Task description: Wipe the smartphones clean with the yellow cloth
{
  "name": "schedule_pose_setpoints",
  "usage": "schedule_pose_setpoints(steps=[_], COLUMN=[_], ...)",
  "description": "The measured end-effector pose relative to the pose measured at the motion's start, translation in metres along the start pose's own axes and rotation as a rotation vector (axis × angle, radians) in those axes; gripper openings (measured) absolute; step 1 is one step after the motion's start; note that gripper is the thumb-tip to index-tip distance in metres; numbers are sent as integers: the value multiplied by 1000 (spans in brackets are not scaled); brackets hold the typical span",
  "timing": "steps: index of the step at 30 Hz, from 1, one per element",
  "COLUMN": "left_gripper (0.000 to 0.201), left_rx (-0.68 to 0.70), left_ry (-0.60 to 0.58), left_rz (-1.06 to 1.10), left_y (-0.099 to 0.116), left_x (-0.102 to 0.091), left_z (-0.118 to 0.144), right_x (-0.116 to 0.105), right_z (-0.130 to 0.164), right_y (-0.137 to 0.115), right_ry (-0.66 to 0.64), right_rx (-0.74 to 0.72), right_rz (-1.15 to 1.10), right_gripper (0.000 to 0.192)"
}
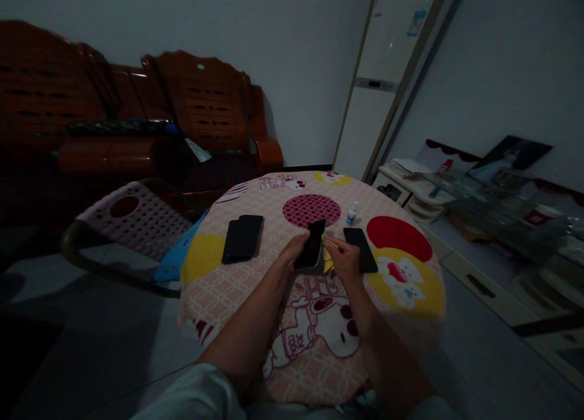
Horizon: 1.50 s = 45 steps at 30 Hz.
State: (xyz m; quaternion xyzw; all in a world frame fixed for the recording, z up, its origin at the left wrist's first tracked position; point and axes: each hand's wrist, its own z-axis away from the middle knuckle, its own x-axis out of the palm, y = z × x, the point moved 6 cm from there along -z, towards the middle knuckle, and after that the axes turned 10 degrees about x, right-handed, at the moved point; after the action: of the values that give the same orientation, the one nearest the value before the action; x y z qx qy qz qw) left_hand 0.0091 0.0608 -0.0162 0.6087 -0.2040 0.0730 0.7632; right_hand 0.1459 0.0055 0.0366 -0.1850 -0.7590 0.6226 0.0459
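My left hand [295, 249] grips a dark smartphone [312, 248] by its left side, tilted above the round table. Pinched in my right hand [343, 259] is a yellow cloth [328, 261], which meets the phone's right edge. Just right of that hand lies another dark, flat phone-like device [361, 249]. A small white bottle [351, 213] with a blue label stands upright behind it. Farther left, a stack of dark flat devices [242, 239] rests on the tablecloth; how many it holds I cannot tell.
A patterned cloth covers the round table [255, 204]. A woven chair [137, 219] stands at its left, near a wooden sofa [201, 103]. On the right is a low cabinet with a glass top [483, 195]. A tall white unit [378, 73] stands behind.
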Motion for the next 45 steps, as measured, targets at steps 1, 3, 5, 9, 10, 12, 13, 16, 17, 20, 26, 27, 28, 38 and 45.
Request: schedule_pose_setpoints(steps=[1,3,5,9,10,12,13,16,17,20,26,27,28,38,45], left_gripper=[27,25,23,21,25,35,39,51,53,59,52,51,49,34,27], left_rx=[16,40,26,-119,-172,-298,-356,-455,-455,-414,-382,-386,-391,-349,-288], left_ry=[-14,-44,-76,-100,-97,-120,-149,-271,-301,-359,-355,-353,-349,-370,-441], left_rz=[-17,-30,-13,35,51,123,180,381,439,540,521,514,509,296,257], left_y=[0,-2,-5,-14,-15,-18,-18,-12,-10,-3,-12,-14,-15,-16,-17], left_x=[1,5,10,21,22,26,29,39,41,45,44,43,43,48,48], left_z=[0,-1,0,9,12,19,21,27,28,28,26,26,25,32,32], right_x=[0,0,2,7,8,9,8,-1,-4,-14,-19,-17,-15,-10,-21], right_z=[0,0,0,3,4,5,5,3,1,-3,-7,-6,-6,0,-4], right_y=[1,2,2,-2,-4,-7,-7,-5,-4,-1,2,3,2,-9,-7], right_ry=[-5,-14,-29,-87,-103,-107,-90,9,43,124,172,161,145,89,180], right_rx=[0,3,8,-9,-15,-15,-5,40,53,45,9,2,-11,-203,-169], right_rz=[-14,-37,-52,-61,-56,-42,-37,-35,-34,-7,59,66,74,209,197], right_gripper=[25,26,27,26,25,25,26,30,31,33,30,29,29,26,28])
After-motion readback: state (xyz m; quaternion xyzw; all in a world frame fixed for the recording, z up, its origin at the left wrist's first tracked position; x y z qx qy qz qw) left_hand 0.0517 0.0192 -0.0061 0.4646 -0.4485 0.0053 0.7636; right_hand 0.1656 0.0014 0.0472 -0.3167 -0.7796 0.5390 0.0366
